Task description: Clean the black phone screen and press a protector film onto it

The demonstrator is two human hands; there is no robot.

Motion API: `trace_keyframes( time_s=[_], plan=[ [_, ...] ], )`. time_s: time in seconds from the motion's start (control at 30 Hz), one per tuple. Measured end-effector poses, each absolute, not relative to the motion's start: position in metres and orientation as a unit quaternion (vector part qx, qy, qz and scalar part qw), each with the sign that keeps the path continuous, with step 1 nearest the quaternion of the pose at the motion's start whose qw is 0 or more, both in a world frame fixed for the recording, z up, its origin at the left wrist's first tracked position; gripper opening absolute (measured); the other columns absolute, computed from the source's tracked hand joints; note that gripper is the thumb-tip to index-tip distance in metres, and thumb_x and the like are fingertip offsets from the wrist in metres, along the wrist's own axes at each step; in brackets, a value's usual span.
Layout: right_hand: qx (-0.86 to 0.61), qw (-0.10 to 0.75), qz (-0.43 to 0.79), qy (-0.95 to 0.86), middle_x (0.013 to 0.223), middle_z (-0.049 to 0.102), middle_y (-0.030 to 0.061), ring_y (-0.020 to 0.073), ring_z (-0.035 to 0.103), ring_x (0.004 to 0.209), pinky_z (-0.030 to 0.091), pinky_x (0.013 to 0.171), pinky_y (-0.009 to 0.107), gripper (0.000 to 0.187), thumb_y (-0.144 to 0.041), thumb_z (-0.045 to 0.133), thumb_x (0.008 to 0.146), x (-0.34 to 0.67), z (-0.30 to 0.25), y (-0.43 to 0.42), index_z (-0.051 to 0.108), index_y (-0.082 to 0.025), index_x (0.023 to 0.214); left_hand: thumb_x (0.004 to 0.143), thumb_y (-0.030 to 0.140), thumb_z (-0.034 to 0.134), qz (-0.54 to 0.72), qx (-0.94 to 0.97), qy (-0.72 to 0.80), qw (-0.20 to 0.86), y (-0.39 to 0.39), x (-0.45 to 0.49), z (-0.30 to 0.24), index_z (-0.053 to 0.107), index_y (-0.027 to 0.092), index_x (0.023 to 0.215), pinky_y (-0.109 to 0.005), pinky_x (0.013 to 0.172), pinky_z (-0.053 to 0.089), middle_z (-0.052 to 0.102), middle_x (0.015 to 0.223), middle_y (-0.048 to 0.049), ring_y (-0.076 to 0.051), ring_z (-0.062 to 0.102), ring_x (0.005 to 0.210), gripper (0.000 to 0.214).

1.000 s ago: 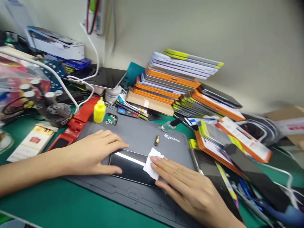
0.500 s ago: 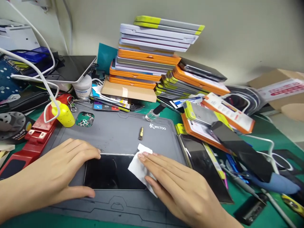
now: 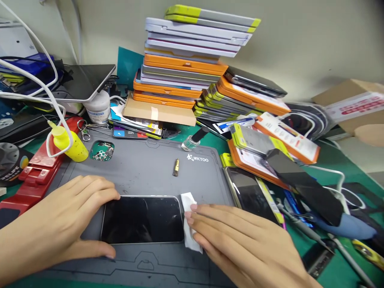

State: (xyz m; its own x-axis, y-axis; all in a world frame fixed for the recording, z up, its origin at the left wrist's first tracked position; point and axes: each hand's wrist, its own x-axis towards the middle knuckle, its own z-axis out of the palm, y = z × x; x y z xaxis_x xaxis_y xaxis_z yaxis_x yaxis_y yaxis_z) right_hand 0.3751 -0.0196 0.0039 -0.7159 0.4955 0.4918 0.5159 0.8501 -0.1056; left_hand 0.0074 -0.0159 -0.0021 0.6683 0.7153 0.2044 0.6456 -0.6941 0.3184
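A smartphone (image 3: 142, 220) with a black screen lies face up on a grey work mat (image 3: 141, 172), a few light specks on its glass. My left hand (image 3: 78, 218) spans the phone's left end, fingertips at the upper edge and thumb by the lower corner, holding it in place. Beside the right end of the phone is a folded white wipe (image 3: 189, 234). My right hand (image 3: 246, 240) presses its fingers together on that wipe, against the mat. A small brush (image 3: 176, 168) with a brass-coloured handle lies above the phone.
A yellow squeeze bottle (image 3: 72, 146) and red tool (image 3: 42, 170) stand left. Small parts fill a mat recess (image 3: 102, 151). A glass bottle (image 3: 192, 142) stands by the mat's back edge. Boxes (image 3: 186, 60) are stacked behind; phones, packets and cables crowd the right.
My right hand has drawn the wipe rightward off the phone's right end, exposing that part of the screen. The left hand stays at the left end. The camera view has shifted slightly.
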Motion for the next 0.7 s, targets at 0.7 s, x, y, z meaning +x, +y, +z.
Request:
trace_keyframes(
  time_s=[0.7],
  plan=[
    [-0.401,0.334,0.001,-0.853,0.097,0.079,0.0048,0.0179,0.077,0.08,0.06,0.074,0.031,0.013,-0.02,0.057,0.11,0.362,-0.019,-0.011,0.069,-0.022,0.106,0.111,0.038,0.039,0.161,0.814,0.518,0.209,-0.013,0.009,0.015,0.069,0.025,0.107,-0.034,0.08,0.054,0.076,0.092,-0.0011,-0.02,0.072,0.088,0.033]
  ],
)
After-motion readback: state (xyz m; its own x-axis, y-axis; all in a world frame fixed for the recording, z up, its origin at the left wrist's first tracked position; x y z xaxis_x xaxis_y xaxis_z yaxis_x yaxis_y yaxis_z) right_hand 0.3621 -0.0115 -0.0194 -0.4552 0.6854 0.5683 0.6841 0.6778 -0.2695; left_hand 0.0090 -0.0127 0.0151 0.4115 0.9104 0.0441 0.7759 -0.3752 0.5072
